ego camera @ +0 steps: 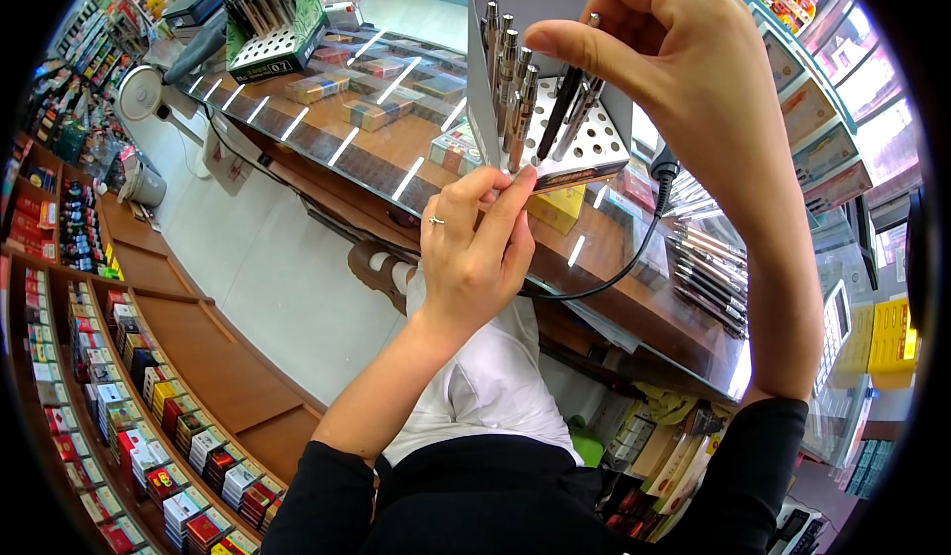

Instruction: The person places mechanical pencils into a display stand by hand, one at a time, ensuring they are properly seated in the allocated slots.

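A cardboard pen display box [598,155] with a white perforated base stands on the glass counter in front of me. Several metallic click pens [524,113] fill holes along its left side. My right hand [661,50] is over the box, thumb and curled fingers around the upper part of a black pen [561,109]. This pen slants down to the front of the perforated base; its grip area is partly hidden by my thumb. Beside it leans another silver pen [578,128]. My left hand [479,239], wearing a ring, pinches the box's front left corner.
Loose pens [709,280] lie on the glass counter [416,161] at right, near a black cable [631,265]. A second pen box [278,50] stands far left. Small packs [186,510] fill the lower-left shelves. A calculator [833,332] is beyond my right forearm.
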A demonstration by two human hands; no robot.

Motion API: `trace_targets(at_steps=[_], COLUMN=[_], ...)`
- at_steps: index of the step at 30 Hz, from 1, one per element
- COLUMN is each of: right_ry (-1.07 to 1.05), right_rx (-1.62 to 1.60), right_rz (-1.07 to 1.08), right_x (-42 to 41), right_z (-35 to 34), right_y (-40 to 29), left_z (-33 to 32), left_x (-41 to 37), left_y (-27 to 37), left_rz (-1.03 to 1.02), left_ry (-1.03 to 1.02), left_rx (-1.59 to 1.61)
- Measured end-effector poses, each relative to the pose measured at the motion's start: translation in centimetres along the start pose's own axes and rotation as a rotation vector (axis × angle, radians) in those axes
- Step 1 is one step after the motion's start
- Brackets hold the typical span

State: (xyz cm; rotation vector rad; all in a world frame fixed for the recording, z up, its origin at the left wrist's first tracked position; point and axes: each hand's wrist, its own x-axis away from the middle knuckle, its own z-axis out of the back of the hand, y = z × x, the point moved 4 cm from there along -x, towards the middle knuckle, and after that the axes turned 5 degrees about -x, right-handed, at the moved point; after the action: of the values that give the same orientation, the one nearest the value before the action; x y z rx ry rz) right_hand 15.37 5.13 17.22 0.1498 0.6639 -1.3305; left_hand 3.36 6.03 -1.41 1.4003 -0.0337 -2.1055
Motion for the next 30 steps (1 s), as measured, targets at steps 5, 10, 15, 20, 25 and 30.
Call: trace_targets(at_steps=[5,10,15,20,25,30], right_ry=[-0.069,0.005,0.019,-0.020,-0.120,-0.142], right_rx=[-0.244,-0.114,-0.195,-0.062,0.025,0.085], right_rz=[0.044,-0.003,0.085,0.072,0.265,0.395], right_x=[-0.3,0.3,0.1,0.6,0.2,-0.1], right_z=[-0.4,-0.7,-0.6,-0.9,-0.7,-1.8], right_y=[1.0,0.9,1.5,0.7,1.0,2.0], left_z=[0.0,0.0,0.0,0.1,0.0,0.0], left_x=[0.0,-0.1,-0.1,0.0,-0.1,0.0], left_y=[-0.1,0.0,0.0,-0.1,0.0,0.0], left_rz=[-0.013,-0.009,-0.004,-0.012,-0.012,-0.010], left_ry=[-0.002,-0.014,-0.012,-0.008,-0.009,-0.002], left_rx=[0.014,0.004,0.000,-0.001,-0.007,-0.002])
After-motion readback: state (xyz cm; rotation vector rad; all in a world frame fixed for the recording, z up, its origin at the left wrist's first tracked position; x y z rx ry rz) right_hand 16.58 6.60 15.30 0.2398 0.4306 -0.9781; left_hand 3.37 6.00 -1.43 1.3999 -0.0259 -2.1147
